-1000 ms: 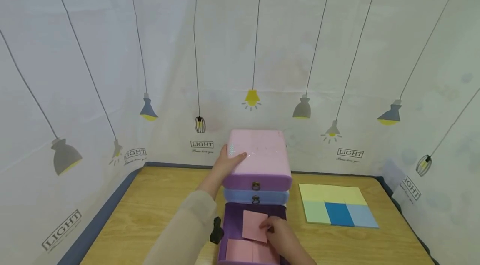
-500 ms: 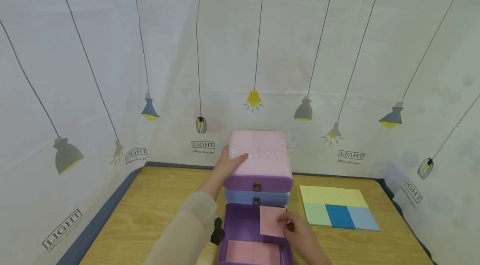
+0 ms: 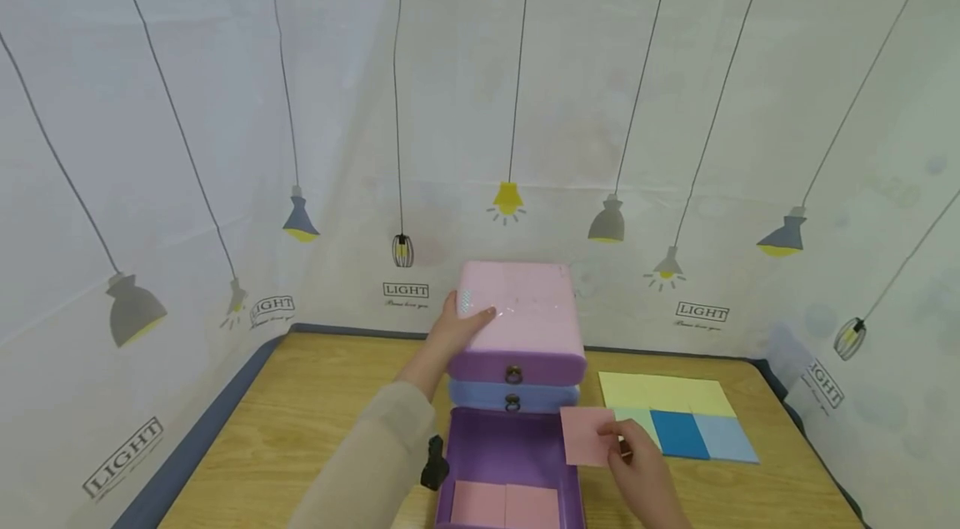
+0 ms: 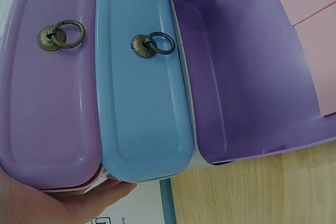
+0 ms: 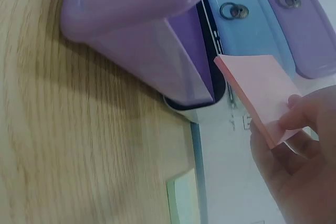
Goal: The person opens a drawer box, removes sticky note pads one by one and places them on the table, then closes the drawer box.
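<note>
My right hand (image 3: 641, 466) pinches a pink sticky note pad (image 3: 585, 436) by its right edge, thumb over its face and fingers beneath in the right wrist view. The pad hangs over the right rim of the pulled-out bottom drawer (image 3: 498, 454). Two more pink sticky note pads (image 3: 504, 504) lie side by side at that drawer's front. My left hand (image 3: 448, 337) rests on the upper left edge of the pink-topped drawer box (image 3: 517, 304), thumb stretched across the top and fingers straight along the side. The purple top drawer (image 4: 52, 93) and blue middle drawer (image 4: 142, 87) are closed.
Right of the box lie yellow pads (image 3: 667, 391), a light green pad (image 3: 637, 422), a dark blue pad (image 3: 678, 435) and a light blue pad (image 3: 723, 437), edge to edge on the wooden table (image 3: 315, 396). A lamp-printed cloth (image 3: 480, 96) hangs behind the table.
My right hand has carried the pink sticky note pad rightward, from over the middle of the bottom drawer past its right rim. My left hand stays on the box.
</note>
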{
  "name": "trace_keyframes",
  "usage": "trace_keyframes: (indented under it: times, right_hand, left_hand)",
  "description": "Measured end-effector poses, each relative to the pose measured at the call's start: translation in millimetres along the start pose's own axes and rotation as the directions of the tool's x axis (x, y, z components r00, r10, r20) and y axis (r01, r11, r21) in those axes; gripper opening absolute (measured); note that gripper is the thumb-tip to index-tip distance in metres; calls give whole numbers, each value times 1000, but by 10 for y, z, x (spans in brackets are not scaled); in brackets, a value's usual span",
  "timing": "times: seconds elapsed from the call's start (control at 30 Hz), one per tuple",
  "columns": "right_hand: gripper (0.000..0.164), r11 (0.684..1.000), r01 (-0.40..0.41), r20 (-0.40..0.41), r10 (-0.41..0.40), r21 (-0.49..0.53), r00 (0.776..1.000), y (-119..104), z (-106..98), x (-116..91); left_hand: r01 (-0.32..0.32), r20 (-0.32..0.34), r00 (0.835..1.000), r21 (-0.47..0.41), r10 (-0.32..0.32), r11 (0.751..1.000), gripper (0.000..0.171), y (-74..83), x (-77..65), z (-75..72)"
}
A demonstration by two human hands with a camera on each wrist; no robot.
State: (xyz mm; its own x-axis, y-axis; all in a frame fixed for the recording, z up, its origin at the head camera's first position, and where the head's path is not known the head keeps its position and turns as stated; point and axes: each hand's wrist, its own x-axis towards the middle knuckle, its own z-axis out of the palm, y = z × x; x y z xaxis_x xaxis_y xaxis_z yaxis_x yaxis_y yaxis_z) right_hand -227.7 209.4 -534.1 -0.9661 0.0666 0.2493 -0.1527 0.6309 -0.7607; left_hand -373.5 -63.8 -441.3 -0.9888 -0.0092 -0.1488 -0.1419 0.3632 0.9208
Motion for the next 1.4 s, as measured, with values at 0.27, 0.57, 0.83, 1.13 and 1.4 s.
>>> trace_keyframes:
  times: [0.27, 0.57, 0.83, 1.13, 1.4]
  right_hand:
    - [27, 998, -48, 23, 49, -35, 999, 118, -143, -21]
    - [25, 989, -127, 82, 133, -69, 988, 179, -216, -50]
    - [24, 959, -252, 156, 271, -129, 950, 374, -191, -55]
    - [24, 901, -399, 180, 427, -171, 886, 590, -162, -37]
    - [23, 856, -465, 244, 512, -228, 823, 806, -170, -11]
  left_hand:
    - [5, 1, 1000, -6, -5, 1000, 99, -9, 5, -8]
    - [2, -4, 1000, 9, -2, 1000, 100, -28, 17, -6]
    - [-2, -2, 1000, 7, 2, 1000, 100, -22, 7, -1]
    - [3, 5, 1000, -12, -3, 1000, 98, -21, 5, 1]
    - [0, -3, 1000, 7, 0, 1000, 100, -35, 25, 7]
